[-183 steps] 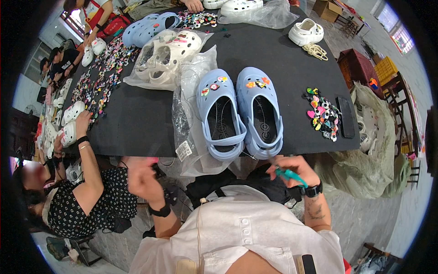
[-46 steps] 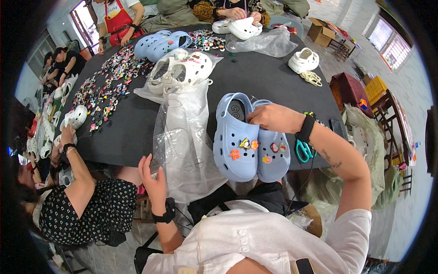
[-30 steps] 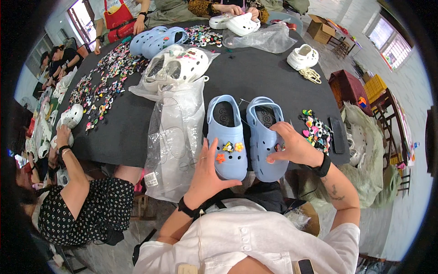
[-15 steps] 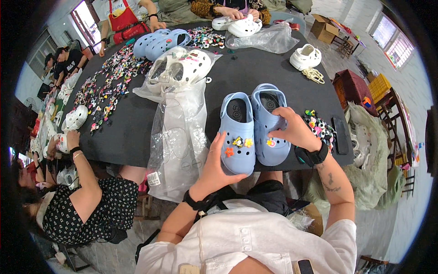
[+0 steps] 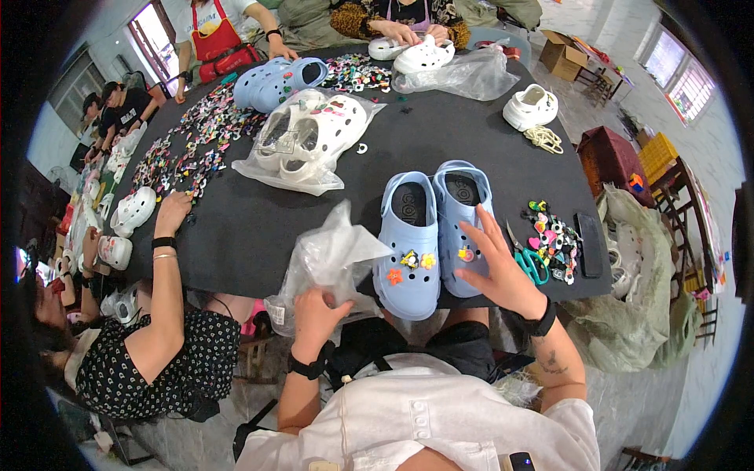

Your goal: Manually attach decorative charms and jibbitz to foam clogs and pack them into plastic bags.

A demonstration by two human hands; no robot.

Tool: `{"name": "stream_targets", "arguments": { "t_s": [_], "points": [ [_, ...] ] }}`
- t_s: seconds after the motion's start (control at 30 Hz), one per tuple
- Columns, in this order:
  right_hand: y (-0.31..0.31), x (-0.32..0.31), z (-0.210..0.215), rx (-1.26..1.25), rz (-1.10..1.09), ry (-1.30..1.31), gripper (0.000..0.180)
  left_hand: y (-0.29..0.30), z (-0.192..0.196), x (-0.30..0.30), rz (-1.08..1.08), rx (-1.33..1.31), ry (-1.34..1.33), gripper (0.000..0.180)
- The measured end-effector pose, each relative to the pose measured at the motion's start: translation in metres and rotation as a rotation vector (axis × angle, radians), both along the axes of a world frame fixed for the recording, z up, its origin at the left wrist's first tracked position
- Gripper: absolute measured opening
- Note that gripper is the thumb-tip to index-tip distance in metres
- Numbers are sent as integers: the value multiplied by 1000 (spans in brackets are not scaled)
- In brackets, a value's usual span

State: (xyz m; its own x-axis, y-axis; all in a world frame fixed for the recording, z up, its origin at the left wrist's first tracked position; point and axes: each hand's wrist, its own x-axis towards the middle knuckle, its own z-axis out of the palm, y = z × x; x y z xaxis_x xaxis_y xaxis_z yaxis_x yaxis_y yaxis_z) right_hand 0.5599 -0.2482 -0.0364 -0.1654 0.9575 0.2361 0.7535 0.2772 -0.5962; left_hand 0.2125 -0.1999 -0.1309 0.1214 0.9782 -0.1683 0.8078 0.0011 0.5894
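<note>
Two light blue clogs lie side by side near the front edge of the black table, toes toward me. The left clog carries a few small coloured charms on its toe. My right hand rests flat on the toe of the right clog, fingers spread. My left hand grips the lower end of a clear plastic bag that lies crumpled just left of the clogs.
Loose charms, teal scissors and a dark phone lie right of the clogs. A bagged white pair sits mid-table, more clogs behind. A person in a dotted top works at my left; others sit at the far side.
The clogs were turned over from soles-up to tops-up and set straight. My left hand left the left clog and took hold of the plastic bag; my right hand stays on the right clog.
</note>
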Motion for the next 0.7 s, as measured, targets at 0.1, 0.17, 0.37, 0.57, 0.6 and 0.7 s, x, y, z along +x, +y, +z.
{"name": "stream_targets", "arguments": {
  "t_s": [0.1, 0.17, 0.37, 0.57, 0.6, 0.7],
  "points": [
    [-16, -4, 7, 0, 18, 13, 71, -5, 2, -14, 83, -179, -183, 51],
    [-28, -8, 16, -7, 74, 161, 73, -13, 17, -25, 93, 495, -145, 38],
    [-45, -33, 24, 131, 270, 294, 94, -19, 89, -9, -14, 723, -418, 40],
    [-35, -67, 22, 186, 496, 320, 105, -37, 87, 66, -901, 778, -334, 49],
    [-36, -67, 22, 188, 495, 318, 105, -41, 88, 70, -978, 630, -389, 49],
    [-43, -62, 21, -29, 542, 561, 99, -46, 96, 73, -1056, 455, -518, 50]
  ]
}}
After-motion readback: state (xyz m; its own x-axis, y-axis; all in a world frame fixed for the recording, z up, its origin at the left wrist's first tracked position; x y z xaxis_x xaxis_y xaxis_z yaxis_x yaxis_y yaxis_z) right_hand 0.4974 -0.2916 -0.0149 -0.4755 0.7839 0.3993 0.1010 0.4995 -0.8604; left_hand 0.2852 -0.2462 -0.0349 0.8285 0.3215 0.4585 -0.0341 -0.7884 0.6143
